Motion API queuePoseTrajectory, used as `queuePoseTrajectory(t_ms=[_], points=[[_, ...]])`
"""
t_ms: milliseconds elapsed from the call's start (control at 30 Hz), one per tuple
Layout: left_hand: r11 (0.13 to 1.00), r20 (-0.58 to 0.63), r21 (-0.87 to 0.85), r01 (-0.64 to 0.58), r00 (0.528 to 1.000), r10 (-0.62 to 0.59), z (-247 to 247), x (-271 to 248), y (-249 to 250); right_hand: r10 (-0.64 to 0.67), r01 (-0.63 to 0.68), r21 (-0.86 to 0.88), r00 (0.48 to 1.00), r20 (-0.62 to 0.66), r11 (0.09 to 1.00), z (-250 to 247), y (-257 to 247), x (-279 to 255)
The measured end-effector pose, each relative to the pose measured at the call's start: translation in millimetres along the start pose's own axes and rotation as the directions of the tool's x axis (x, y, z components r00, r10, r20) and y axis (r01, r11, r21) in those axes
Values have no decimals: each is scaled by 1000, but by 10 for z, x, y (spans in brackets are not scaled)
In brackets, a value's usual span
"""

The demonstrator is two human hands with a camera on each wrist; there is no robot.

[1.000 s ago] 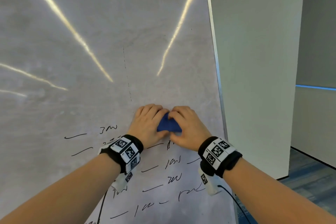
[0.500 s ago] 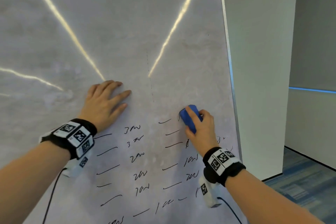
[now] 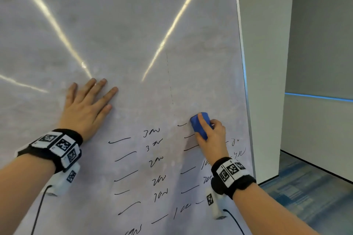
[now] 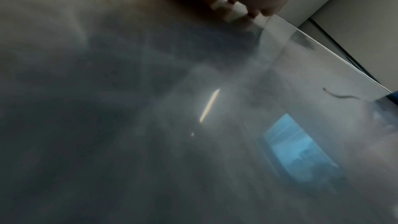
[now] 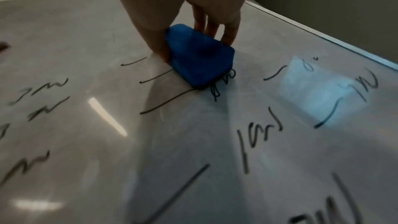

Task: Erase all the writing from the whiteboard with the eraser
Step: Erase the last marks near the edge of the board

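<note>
The right hand point(image 3: 212, 135) grips the blue eraser point(image 3: 199, 125) with thumb on one side and fingers on the other, and presses it flat on the whiteboard point(image 3: 133, 34), at the top of the right column of black writing point(image 3: 154, 158). The left hand point(image 3: 86, 105) lies flat on the board with fingers spread, holding nothing — it seems only to steady the board. The upper part of the board is wiped; many rows of marks remain below, so I judge the task about half done. The next move calls for a firm stroke down and sideways over the rows below the eraser — with even pressure, so no ink stays.
</note>
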State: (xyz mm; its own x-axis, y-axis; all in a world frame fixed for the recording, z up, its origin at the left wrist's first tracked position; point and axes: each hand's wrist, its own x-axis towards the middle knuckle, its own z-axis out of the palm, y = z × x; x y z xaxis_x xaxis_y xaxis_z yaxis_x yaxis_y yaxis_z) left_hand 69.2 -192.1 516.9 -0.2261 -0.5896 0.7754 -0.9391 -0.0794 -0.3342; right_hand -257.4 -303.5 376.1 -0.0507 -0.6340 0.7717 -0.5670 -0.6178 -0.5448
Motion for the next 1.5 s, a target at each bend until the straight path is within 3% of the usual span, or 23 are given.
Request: queuePoseTrajectory(t_ms=[67, 100, 233, 267, 400, 433, 567, 600, 700, 733, 800, 867, 900, 933, 1067, 1100, 1167, 1267, 1333, 1433, 1500], points=[[1000, 1, 16, 15, 1000, -15, 34, -17, 17, 183, -176, 104, 982, -55, 979, 52, -67, 5], [999, -1, 23, 25, 1000, -25, 44, -16, 32, 201, -191, 147, 978, -58, 970, 97, -127, -31], [999, -15, 34, 31, 999, -30, 61, -31, 50, -90, 87, 56, 995, 48, 995, 248, -278, -268], [999, -19, 33, 29, 999, -29, 61, -34, 46, -86, 84, 42, 996, 36, 996, 220, -267, -254], [999, -47, 34, 29, 999, -27, 96, -33, 66, 215, -205, 82, 965, -151, 975, 100, -259, -130], [999, -55, 35, 34, 998, -32, 112, -33, 77, 205, -194, 89, 969, -137, 977, 126, -316, -153], [998, -71, 24, 61, 996, -59, 155, -54, 115, -86, 86, 44, 996, -3, 995, 317, -533, -415], [998, -73, 22, 61, 996, -59, 155, -58, 118, -79, 79, 49, 997, -2, 996, 320, -530, -422], [998, -79, 21, 54, 995, -53, 154, -59, 118, 134, -121, 137, 987, -89, 983, 330, -524, -354], [998, -80, 20, 54, 995, -52, 156, -60, 118, 137, -119, 151, 985, -109, 981, 359, -566, -366], [998, -80, 18, 53, 995, -51, 160, -62, 122, -22, 32, 146, 997, -69, 989, 437, -704, -458], [999, -78, 19, 50, 996, -48, 161, -61, 118, -220, 215, 88, 974, 51, 973, 505, -779, -581], [999, -78, 18, 49, 996, -48, 161, -58, 115, -258, 253, 70, 963, 74, 965, 504, -764, -585], [999, -81, 17, 49, 996, -47, 160, -55, 111, -246, 241, 73, 968, 58, 968, 481, -736, -541], [999, -93, 16, 50, 995, -48, 176, -56, 120, 43, -31, 148, 996, -79, 988, 451, -626, -368], [998, -92, 20, 52, 994, -50, 186, -59, 124, 25, -14, 139, 996, -80, 990, 481, -677, -395], [998, -97, 19, 55, 994, -53, 199, -62, 137, -137, 137, 132, 991, -8, 982, 563, -813, -544], [999, -113, 12, 52, 992, -50, 212, -66, 136, -322, 316, 78, 942, 93, 946, 617, -865, -715], [999, -119, 14, 49, 992, -47, 215, -64, 134, -269, 265, 103, 963, 31, 959, 606, -817, -632], [999, -119, 21, 46, 992, -43, 235, -59, 135, -29, 51, 209, 994, -110, 977, 642, -811, -504], [999, -113, 24, 47, 993, -44, 250, -64, 139, -76, 93, 193, 993, -92, 977, 698, -957, -543]])
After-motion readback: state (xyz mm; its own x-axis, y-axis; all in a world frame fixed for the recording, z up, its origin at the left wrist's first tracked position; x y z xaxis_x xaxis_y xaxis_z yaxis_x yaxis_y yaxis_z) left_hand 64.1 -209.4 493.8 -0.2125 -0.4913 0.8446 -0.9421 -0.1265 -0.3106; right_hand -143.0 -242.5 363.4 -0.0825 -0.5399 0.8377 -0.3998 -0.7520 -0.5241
